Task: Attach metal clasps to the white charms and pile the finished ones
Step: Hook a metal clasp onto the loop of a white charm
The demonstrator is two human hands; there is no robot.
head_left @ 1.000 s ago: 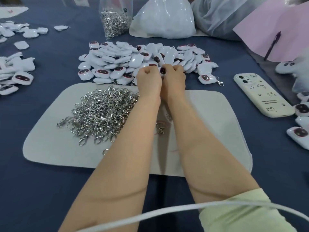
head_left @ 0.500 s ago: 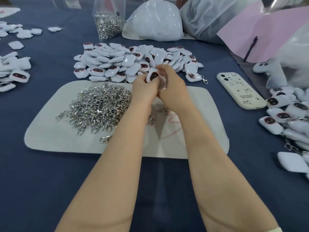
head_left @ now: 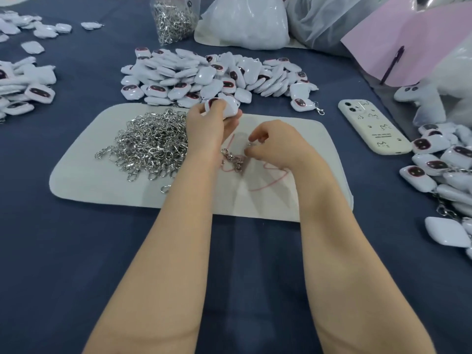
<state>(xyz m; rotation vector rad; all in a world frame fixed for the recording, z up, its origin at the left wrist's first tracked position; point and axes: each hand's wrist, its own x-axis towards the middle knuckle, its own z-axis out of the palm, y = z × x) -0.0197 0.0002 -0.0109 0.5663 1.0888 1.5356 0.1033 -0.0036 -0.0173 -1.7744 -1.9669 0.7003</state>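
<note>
My left hand (head_left: pixel 212 123) grips a white charm (head_left: pixel 224 106) with a dark red face, held up over the far edge of the white mat (head_left: pixel 84 175). My right hand (head_left: pixel 275 141) hovers low over the mat with its fingers curled, pinching at a small metal clasp (head_left: pixel 249 143); two loose clasps (head_left: pixel 231 157) lie just left of it. A heap of silver clasps (head_left: pixel 150 144) covers the mat's left part. Behind the mat lies a big pile of white charms (head_left: pixel 204 75). Charms with clasps on them are piled at the right edge (head_left: pixel 444 169).
A cream phone (head_left: pixel 373 129) lies right of the mat. One charm with a clasp (head_left: pixel 304 103) sits near it. A bag of clasps (head_left: pixel 173 19) and white plastic bags (head_left: pixel 245 21) stand at the back. More white charms (head_left: pixel 23 83) lie at the left. Pink paper with a pen (head_left: pixel 393 60) is far right.
My hands were together at the charm pile's edge. They have parted: the left keeps the charm, the right has dropped toward me onto the mat by the loose clasps.
</note>
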